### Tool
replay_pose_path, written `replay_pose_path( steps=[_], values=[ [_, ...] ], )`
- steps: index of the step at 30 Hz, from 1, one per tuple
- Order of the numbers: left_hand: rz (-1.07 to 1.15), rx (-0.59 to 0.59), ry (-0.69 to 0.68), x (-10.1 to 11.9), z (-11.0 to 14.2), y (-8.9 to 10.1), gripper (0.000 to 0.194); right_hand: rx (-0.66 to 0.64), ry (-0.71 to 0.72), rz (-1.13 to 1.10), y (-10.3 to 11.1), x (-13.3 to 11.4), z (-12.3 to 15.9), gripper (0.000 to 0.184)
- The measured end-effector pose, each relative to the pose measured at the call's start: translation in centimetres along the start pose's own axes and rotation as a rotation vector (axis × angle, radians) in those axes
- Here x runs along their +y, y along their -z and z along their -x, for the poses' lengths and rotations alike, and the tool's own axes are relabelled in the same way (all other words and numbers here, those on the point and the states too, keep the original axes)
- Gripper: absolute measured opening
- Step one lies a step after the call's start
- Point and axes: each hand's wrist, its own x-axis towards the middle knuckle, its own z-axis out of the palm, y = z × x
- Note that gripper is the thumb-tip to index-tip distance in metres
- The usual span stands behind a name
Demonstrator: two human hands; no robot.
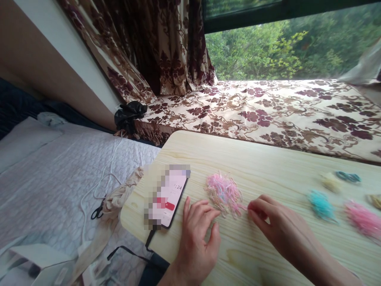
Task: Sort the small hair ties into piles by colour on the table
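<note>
A loose tangle of pink and pastel strands (223, 192) lies on the light wooden table (238, 155). My right hand (268, 216) is to its right, thumb and forefinger pinched on the end of a thin pink strand that trails out of the tangle. Just in front of the tangle, my left hand (199, 230) rests low with its fingers apart. Its fingertips come near the lower edge of the strands, and I cannot tell whether they touch. A smartphone (171, 194) with a lit screen lies left of this hand.
Right of my hands lie a turquoise bundle (321, 204), a pink bundle (363, 218), a cream bundle (331, 182) and a dark teal loop (348, 176). A black cable (151, 236) runs from the phone over the table edge. The bed (74, 159) holds cords and black-handled scissors (97, 212).
</note>
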Motion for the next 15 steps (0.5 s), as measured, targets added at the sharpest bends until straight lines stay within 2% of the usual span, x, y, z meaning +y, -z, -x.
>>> replay_pose_path(
  steps=[4, 9, 15],
  values=[
    [0.008, -0.002, -0.007, -0.1, 0.0, -0.1, 0.030, 0.017, -0.034, 0.016, 0.5, 0.0, -1.0, 0.033],
    [-0.007, 0.006, -0.005, 0.0, 0.0, -0.2, 0.031, 0.011, -0.099, 0.051, 0.0, 0.1, -3.1, 0.024],
    [-0.016, 0.017, -0.021, -0.5, 0.1, -0.4, 0.032, 0.043, -0.161, 0.080, 1.0, 2.1, -2.4, 0.028]
  ],
)
